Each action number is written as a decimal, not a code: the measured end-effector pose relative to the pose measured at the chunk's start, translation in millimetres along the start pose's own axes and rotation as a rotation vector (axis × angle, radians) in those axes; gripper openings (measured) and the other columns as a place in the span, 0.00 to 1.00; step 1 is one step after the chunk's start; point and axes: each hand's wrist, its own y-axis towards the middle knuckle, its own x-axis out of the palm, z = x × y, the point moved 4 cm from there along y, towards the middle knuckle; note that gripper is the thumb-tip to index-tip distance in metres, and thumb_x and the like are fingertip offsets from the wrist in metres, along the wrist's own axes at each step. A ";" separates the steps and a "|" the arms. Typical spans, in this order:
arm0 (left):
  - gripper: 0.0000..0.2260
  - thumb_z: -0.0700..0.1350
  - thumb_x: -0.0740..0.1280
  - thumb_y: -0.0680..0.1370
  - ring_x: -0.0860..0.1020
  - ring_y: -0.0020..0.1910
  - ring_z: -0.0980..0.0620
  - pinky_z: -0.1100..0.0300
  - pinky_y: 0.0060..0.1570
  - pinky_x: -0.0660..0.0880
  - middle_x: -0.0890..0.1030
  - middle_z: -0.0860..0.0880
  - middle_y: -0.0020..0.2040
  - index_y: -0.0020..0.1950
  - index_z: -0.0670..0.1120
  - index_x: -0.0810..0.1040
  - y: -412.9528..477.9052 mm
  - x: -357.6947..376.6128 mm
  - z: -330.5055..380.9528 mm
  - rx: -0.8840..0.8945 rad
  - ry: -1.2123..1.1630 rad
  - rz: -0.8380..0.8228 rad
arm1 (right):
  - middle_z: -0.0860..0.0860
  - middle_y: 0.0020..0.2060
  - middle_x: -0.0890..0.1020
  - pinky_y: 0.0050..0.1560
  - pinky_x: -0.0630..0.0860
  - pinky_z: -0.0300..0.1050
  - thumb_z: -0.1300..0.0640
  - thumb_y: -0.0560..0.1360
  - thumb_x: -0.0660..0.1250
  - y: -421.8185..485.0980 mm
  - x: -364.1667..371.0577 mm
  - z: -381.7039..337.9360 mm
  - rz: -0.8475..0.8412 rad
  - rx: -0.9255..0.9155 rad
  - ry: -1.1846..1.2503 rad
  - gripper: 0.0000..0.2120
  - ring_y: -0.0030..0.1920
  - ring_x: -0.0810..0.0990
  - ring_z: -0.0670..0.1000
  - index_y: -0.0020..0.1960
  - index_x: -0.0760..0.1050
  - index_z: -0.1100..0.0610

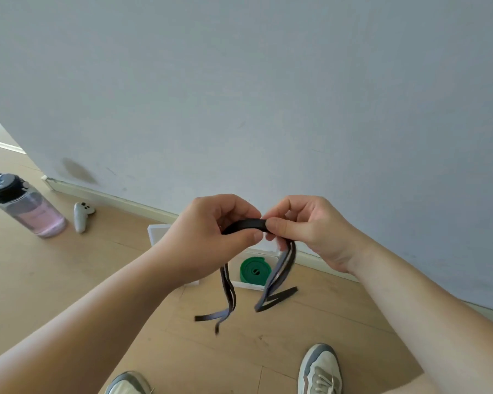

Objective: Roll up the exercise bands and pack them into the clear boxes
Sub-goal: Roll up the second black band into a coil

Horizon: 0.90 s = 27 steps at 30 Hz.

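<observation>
A black exercise band (246, 224) is held in the air in front of me. My left hand (211, 234) pinches one end of a short stretch of it, and my right hand (305, 228) pinches the other end. Long loops of the band hang down from both hands to the floor. Below my hands a clear box (160, 231) stands on the floor against the wall. A rolled green band (255, 270) lies inside it. My hands hide much of the box.
A water bottle (26, 206) with a dark lid stands on the wood floor at the left. A white controller (81, 216) lies next to it by the baseboard. My two shoes (320, 368) show at the bottom edge. A grey wall fills the back.
</observation>
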 end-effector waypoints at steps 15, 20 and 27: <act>0.11 0.41 0.67 0.75 0.80 0.47 0.58 0.55 0.54 0.80 0.82 0.59 0.45 0.50 0.58 0.79 5.6 -4.3 -53.3 -0.116 0.443 -0.206 | 0.48 0.33 0.84 0.42 0.81 0.43 0.69 0.76 0.72 -14.9 -26.8 -25.8 0.359 -0.189 -0.143 0.08 0.35 0.81 0.49 0.47 0.85 0.58; 0.13 0.38 0.74 0.77 0.83 0.41 0.60 0.67 0.47 0.79 0.85 0.60 0.42 0.54 0.55 0.82 8.9 -28.7 -31.7 -0.046 0.107 0.056 | 0.50 0.40 0.85 0.50 0.78 0.44 0.64 0.80 0.69 -17.9 -64.7 2.7 0.353 0.015 -0.430 0.10 0.44 0.84 0.51 0.48 0.80 0.49; 0.12 0.35 0.77 0.74 0.87 0.46 0.57 0.64 0.52 0.81 0.89 0.55 0.44 0.51 0.50 0.86 -0.9 -13.7 4.2 0.037 -0.181 0.133 | 0.58 0.50 0.85 0.55 0.78 0.47 0.61 0.68 0.75 -13.3 -30.2 10.4 0.039 0.121 -0.028 0.16 0.51 0.84 0.53 0.47 0.68 0.56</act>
